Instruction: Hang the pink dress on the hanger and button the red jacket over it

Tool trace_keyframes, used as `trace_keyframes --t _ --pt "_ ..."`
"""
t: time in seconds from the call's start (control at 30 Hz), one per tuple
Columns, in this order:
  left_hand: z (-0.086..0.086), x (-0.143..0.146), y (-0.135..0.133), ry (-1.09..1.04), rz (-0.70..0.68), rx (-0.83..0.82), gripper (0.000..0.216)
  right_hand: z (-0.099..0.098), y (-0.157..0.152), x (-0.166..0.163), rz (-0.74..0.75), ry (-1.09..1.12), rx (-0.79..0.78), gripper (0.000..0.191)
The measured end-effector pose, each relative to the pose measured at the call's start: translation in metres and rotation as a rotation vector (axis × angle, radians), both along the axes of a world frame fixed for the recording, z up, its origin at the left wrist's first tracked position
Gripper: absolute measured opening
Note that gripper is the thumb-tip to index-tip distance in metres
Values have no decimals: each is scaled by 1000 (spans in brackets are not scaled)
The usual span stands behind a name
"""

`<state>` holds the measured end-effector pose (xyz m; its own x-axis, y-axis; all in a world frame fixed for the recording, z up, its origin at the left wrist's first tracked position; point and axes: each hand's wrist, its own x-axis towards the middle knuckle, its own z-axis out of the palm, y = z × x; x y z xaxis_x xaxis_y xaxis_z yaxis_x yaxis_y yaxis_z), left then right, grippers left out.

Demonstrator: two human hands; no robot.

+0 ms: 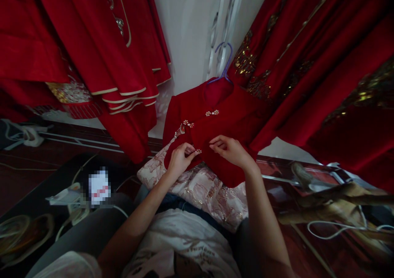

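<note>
A red garment (pixel 227 126) with beaded flower ornaments (pixel 212 113) down its front lies over my lap. My left hand (pixel 179 160) is closed at its lower front, pinching the cloth beside a small beaded ornament (pixel 198 151). Just to the right, above the cloth, my right hand (pixel 230 150) has its fingertips pressed together; anything held there is too small to make out. A purple hanger (pixel 226 62) is in the garment's neck. Under the garment, a pink and white patterned cloth (pixel 212 192) covers my lap.
Red garments with pale edging (pixel 129 64) hang at the left, and red garments with gold decoration (pixel 308 64) at the right. A dark surface (pixel 70 179) at the left bears cords and small items. Wooden pieces (pixel 326 204) and a white cord (pixel 326 235) lie at the right.
</note>
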<state>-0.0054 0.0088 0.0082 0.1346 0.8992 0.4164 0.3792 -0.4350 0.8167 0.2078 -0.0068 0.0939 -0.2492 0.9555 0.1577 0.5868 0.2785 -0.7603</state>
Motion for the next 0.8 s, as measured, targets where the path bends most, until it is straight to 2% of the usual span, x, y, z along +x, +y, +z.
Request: trace_keyframes --t 0.3,0.4,0.5,0.57,0.67,0.8 --pt "6 0 -1 22 -24 -45 16 5 -2 12 -23 25 -10 18" --pt "25 -9 17 97 41 65 24 8 -3 19 -27 35 -6 21" --pt "55 -26 47 283 112 312 29 10 -5 26 -35 30 2 23" --pt "73 -37 66 475 38 423 28 11 -5 30 -40 25 5 23" --pt "90 -47 87 676 -146 490 23 11 -5 32 -45 18 9 23" --pt "101 -47 98 708 -336 498 18 12 -5 30 -40 11 18 22"
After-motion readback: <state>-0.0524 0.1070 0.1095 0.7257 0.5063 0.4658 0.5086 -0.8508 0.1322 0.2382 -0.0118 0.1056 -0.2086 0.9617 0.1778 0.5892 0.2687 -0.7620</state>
